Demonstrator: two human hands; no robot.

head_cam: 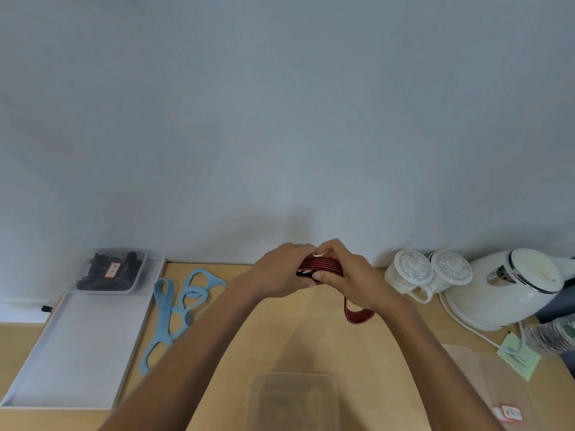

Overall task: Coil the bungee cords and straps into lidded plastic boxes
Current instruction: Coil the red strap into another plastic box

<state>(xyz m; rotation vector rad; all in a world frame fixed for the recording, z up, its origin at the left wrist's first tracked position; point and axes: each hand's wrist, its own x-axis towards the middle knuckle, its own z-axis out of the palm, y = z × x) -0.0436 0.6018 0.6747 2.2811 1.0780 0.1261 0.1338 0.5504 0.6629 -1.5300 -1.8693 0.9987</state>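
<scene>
Both my hands meet above the middle of the wooden table (280, 337). My left hand (280, 270) and my right hand (345, 272) grip a red strap with black stripes (323, 266), bunched into several loops between them. A loose loop of that strap (357, 315) hangs below my right wrist. An open clear plastic box (292, 399) stands at the near edge in front of me. A light blue strap with loops (183, 303) lies flat to the left. A lidded clear box holding black straps (112, 270) sits at the far left.
A white tray (77, 346) lies at the left with the lidded box at its far end. Two white lidded cups (413, 275) and a white kettle (510, 287) stand at the right. A clear lid (504, 387) and a green note (518, 357) lie near right.
</scene>
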